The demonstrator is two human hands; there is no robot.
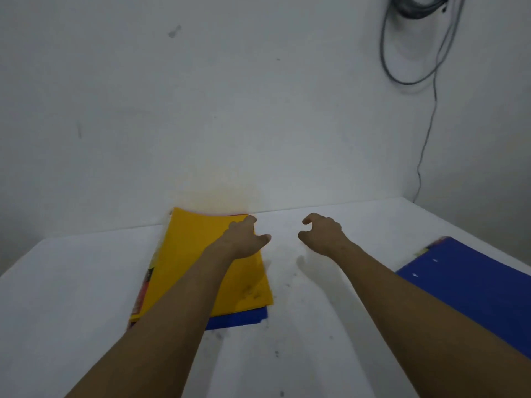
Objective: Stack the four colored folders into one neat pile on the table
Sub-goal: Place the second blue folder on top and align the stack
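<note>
Pile: yellow folder (198, 254) tops a blue folder (238, 318) and red edges, left on the table (316, 326).
Left hand (244, 239): fingers apart, resting on the yellow folder.
Right hand (323, 232): fingers curled apart, empty.
Risk: the other blue folder (471, 282) lies well apart on the right; sliding it in carelessly could skew the pile.

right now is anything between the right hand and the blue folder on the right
Nothing visible. The right hand hovers open over bare table, and the blue folder lies further right, its near side partly hidden under the person's own forearm.
</note>
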